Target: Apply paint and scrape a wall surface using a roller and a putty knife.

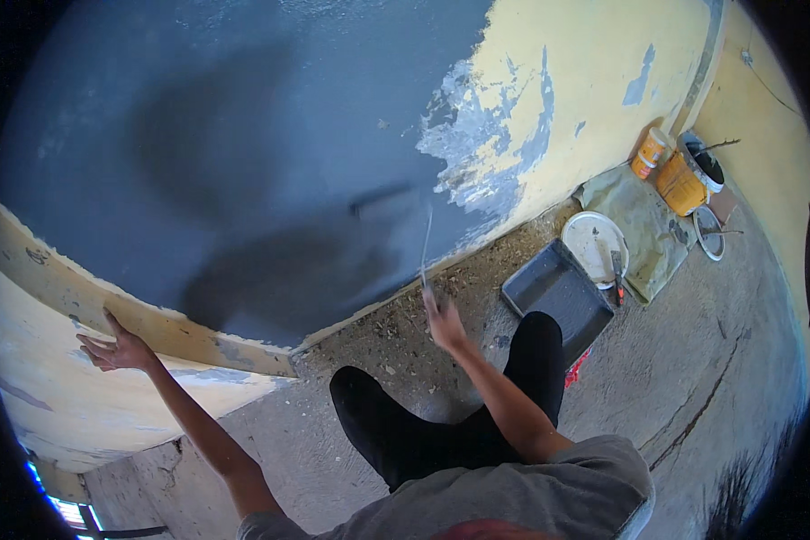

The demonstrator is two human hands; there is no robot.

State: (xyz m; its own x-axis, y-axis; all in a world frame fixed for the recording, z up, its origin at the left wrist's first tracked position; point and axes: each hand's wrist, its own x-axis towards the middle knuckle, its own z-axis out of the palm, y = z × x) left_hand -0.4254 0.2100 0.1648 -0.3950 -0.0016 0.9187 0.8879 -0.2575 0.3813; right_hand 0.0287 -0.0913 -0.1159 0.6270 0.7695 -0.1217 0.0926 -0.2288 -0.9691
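My right hand (443,322) is closed around the handle of a paint roller, whose thin metal rod (427,236) reaches up toward the wall. The roller head is blurred and dark against the dark blue-grey paint; whether it touches the wall, I cannot tell. That paint covers most of the wall (270,117), with a ragged edge against bare yellow on the right. Out to the left, my left hand (121,349) is open, fingers spread, close to the yellowish wall edge (180,336). Contact there is unclear. A dark paint tray (528,266) lies on the floor beside my right knee.
Right of the tray, a paintbrush (617,270) rests on a white lid (592,241). An orange bucket (679,187) and a smaller orange-and-white container (648,155) stand in the far right corner, near a greenish sheet (643,216). Another round lid (711,238) holds a stick. The concrete floor has a long crack.
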